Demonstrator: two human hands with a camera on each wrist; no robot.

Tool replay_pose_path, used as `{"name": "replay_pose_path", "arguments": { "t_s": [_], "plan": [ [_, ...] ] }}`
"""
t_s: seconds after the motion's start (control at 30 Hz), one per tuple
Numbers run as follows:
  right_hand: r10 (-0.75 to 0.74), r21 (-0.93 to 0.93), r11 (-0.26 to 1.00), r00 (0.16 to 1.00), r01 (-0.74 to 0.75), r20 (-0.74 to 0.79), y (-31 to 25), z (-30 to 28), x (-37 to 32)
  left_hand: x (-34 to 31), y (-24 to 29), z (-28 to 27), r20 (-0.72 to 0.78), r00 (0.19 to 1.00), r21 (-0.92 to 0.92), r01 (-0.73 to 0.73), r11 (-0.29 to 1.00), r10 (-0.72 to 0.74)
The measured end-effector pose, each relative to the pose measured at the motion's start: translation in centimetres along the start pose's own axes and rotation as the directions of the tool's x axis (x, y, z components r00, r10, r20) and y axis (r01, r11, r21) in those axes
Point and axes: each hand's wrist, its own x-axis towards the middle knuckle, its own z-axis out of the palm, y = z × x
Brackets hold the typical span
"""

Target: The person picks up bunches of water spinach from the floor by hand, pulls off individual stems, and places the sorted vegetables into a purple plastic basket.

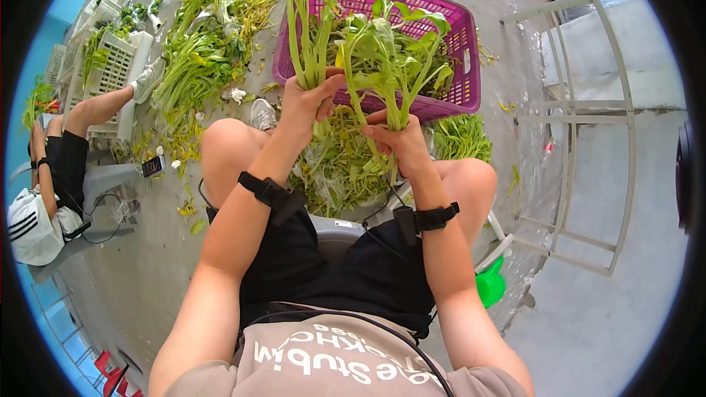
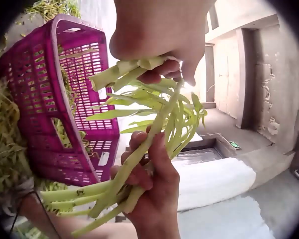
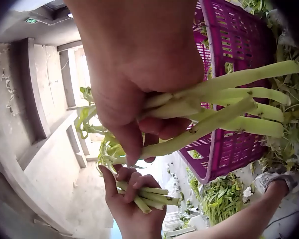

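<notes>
In the head view the left hand (image 1: 307, 103) grips a bunch of leafy green stalks (image 1: 312, 48) held upright. Beside it on the right, the right hand (image 1: 401, 140) holds a second leafy bunch (image 1: 390, 88), thumb and fingers around the stems. The left wrist view shows the cut ends of the left bunch (image 2: 122, 73) below the left hand (image 2: 162, 30), and the right hand (image 2: 157, 194) around its stalks. In the right wrist view several thick stems (image 3: 239, 94) stick out of the right hand (image 3: 139, 74); the left hand (image 3: 134, 204) is lower down.
A purple crate (image 1: 467, 44) with greens stands just beyond the hands. Loose leaves and stalks (image 1: 338, 169) lie on the floor between the knees, with a large green pile (image 1: 198, 66) to the left. Another seated person (image 1: 55, 191) is at far left, a metal frame (image 1: 625, 117) at right.
</notes>
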Motion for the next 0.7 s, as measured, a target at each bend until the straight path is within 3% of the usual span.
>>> {"name": "replay_pose_path", "arguments": {
  "t_s": [0.43, 0.7],
  "plan": [
    [0.022, -0.022, 0.999, 0.998, -0.024, -0.054, -0.06, 0.49, 0.2, 0.29, -0.37, -0.12, -0.059, 0.997, 0.055, -0.045, 0.997, 0.049],
    [-0.004, -0.049, 0.999, 0.998, 0.001, -0.062, 0.22, 0.48, 0.21, 0.35, -0.72, -0.12, -0.059, 0.994, 0.187, -0.08, 0.979, 0.093]
  ]
}}
